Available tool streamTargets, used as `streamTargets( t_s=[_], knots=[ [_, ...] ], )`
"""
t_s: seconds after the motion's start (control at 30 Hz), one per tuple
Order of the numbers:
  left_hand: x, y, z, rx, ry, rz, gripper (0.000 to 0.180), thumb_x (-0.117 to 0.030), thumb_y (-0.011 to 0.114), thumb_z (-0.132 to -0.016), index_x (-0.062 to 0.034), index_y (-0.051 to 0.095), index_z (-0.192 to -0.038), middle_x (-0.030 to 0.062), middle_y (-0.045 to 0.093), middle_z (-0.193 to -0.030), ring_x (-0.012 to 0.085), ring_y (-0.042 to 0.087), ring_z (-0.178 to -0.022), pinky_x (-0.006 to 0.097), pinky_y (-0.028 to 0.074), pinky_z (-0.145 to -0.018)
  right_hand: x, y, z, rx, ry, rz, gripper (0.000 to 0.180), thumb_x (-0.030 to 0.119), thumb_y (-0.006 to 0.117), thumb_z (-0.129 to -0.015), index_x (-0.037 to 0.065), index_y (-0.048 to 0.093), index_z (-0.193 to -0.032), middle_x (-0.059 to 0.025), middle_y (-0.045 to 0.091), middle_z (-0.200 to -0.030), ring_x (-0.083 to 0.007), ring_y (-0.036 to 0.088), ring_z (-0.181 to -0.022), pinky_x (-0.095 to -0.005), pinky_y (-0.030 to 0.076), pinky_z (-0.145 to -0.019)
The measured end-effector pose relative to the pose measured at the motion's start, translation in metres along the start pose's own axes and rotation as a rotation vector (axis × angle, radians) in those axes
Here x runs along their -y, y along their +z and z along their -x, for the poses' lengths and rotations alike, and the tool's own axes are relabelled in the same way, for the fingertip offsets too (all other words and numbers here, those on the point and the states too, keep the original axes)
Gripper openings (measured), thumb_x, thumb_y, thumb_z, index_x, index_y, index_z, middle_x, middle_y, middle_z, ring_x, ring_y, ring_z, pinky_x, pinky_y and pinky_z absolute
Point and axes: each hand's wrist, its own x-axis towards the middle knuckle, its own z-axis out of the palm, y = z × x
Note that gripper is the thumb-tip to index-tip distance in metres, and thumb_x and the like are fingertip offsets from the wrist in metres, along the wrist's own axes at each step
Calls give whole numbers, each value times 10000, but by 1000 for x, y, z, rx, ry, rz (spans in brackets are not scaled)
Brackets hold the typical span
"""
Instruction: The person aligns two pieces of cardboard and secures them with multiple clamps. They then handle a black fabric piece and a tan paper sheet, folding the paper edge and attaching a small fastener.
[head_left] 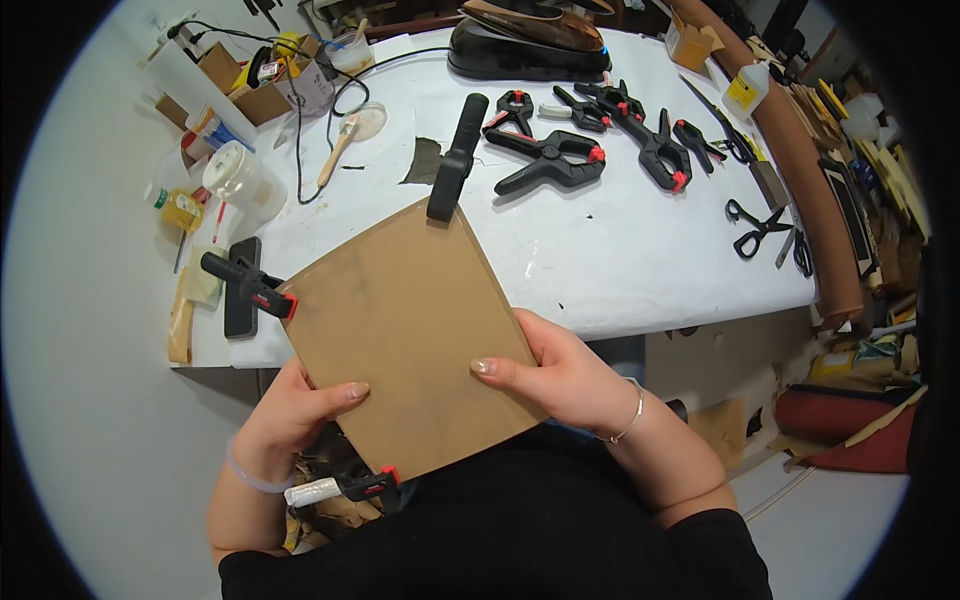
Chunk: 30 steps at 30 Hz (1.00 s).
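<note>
Head view. Flat tan-brown rectangular panel (410,330): matte face, faint grey smudges, narrow folded-looking border along the upper right edge. Position: turned askew before the torso, its far part overlapping the white-covered table (600,290). Left hand (300,405) and right hand (565,375) apart, each gripping a side edge, thumb on top; fingers beneath mostly hidden.

Attached to panel edges: black spring clamp with upright handle (458,160), far corner; black red-tipped spring clamp (250,285), left corner; black red-tipped clamp with silver-wrapped handle (350,488), near corner.

Writing: small red marking on the left-corner clamp, too small to read. White plastic bottle (748,85), right, bears a yellow label, print unclear.

Containers, left: open brown cardboard box (262,105) with yellow and black items; green-capped clear bottle (180,208) with yellow liquid; wide translucent white plastic jar (243,183), contents unclear.
</note>
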Motion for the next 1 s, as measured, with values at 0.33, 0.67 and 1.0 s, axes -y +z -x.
streamTargets(
  t_s=[0.33,0.67,1.0],
  knots=[
    [5,11,10,43,94,32,552,-56,769,-890,36,544,-1386,127,667,-1305,225,651,-1194,395,522,-1026,-3,-2,6,46,-4,6,511,212,646,-1043,-45,467,-1447,-92,627,-1323,-127,575,-1203,-320,480,-1035],
    [6,10,13,39,126,39,569,-66,770,-895,34,532,-1402,121,665,-1312,219,647,-1196,392,518,-1025,-2,1,2,50,-2,-35,516,196,639,-1046,-48,451,-1460,-98,615,-1348,-135,572,-1222,-327,476,-1052],
    [17,2,10,7,177,46,462,-172,657,-1001,24,537,-1401,109,667,-1299,201,650,-1177,370,529,-990,-5,3,-1,8,-9,-34,518,200,652,-1039,-50,464,-1451,-104,624,-1338,-143,587,-1219,-324,488,-1041]
  ],
)
